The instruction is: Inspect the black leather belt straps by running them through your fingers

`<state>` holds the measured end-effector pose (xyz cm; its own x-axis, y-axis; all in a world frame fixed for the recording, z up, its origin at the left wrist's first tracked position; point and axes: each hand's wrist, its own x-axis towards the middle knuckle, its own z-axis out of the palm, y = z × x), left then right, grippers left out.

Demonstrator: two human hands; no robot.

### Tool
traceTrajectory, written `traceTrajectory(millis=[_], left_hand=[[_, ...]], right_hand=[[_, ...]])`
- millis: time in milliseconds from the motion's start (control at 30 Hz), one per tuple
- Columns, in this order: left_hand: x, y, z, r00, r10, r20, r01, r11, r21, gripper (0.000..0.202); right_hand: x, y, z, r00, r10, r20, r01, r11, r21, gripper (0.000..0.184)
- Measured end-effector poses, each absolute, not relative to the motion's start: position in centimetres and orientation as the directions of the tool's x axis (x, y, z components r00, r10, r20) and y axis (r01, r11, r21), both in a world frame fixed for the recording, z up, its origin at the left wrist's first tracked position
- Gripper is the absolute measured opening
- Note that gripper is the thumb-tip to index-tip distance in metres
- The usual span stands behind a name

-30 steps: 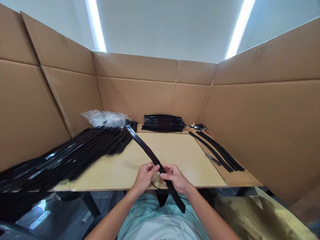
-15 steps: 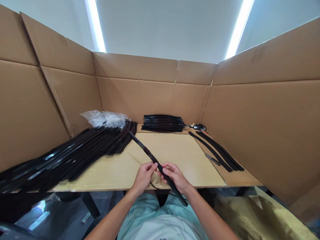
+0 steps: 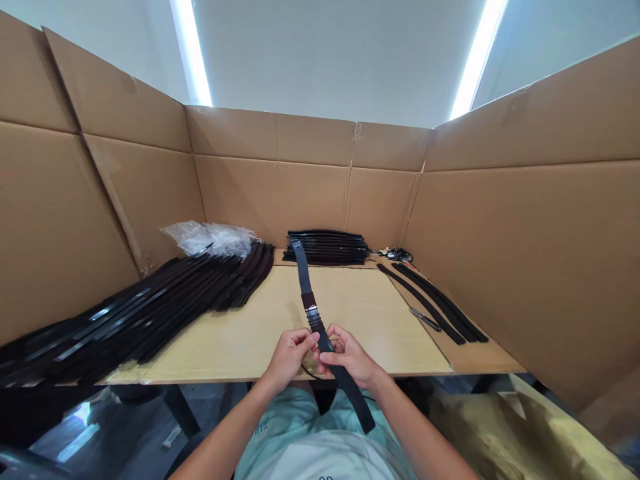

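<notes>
We hold a black belt (image 3: 306, 293) in both hands, just above the front edge of the desk (image 3: 250, 340). Its upper end rises well above our fingers, and its lower tail hangs past the desk edge toward our lap. Our left hand (image 3: 289, 357) pinches the belt from one side, its fingers (image 3: 311, 339) pressed together just below a metal band (image 3: 314, 313). Our right hand (image 3: 349, 357) grips from the other side, its fingers (image 3: 337, 338) curled and slightly spread against the strap. To our left lies a long pile of belts (image 3: 150, 307), with a plastic bag (image 3: 207, 239) behind it. A stack of belts (image 3: 327, 248) sits at the far edge. To the right, two belts (image 3: 430, 300) lie beside a slim metal tool (image 3: 425, 319).
</notes>
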<state>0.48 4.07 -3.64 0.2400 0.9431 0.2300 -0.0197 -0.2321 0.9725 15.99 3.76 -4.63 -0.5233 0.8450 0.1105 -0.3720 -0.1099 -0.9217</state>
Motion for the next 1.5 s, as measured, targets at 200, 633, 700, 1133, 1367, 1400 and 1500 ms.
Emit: traceTrajectory(millis=[200,633,700,1133,1367,1400,1500], left_hand=[[0.71,4.12,-3.41,0.143,0.963,0.226,-0.012,-0.227,0.974,0.045],[0.71,4.3,-3.6,0.159,0.952,0.262,0.015,-0.268,0.963,0.042],[0.67,4.27,-3.65,0.158,0.953,0.26,0.035,-0.269,0.963,0.043],[0.62,4.24,-3.6,0.189,0.954,0.235,-0.016,-0.236,0.972,0.044],[0.46,4.13,-3.55,0.218,0.946,0.242,-0.009,-0.246,0.969,0.042],[0.47,4.15,-3.61,0.214,0.944,0.252,0.013,-0.261,0.965,0.042],[0.5,4.2,-3.79,0.223,0.938,0.266,0.037,-0.28,0.959,0.044]], right_hand=[[15.87,3.83,-4.28,-0.45,0.89,0.078,-0.454,-0.153,-0.878,0.03],[15.84,3.88,-4.67,-0.374,0.923,0.091,-0.393,-0.069,-0.917,0.041],[15.88,3.79,-4.49,-0.369,0.925,0.085,-0.38,-0.067,-0.923,0.04],[15.84,3.86,-4.16,-0.387,0.907,0.165,-0.425,-0.016,-0.905,0.031],[16.03,4.04,-4.67,-0.397,0.911,0.114,-0.33,-0.026,-0.944,0.048],[16.01,4.02,-4.61,-0.383,0.916,0.118,-0.316,-0.01,-0.949,0.044],[15.89,3.8,-4.39,-0.361,0.918,0.161,-0.325,0.038,-0.945,0.039]])
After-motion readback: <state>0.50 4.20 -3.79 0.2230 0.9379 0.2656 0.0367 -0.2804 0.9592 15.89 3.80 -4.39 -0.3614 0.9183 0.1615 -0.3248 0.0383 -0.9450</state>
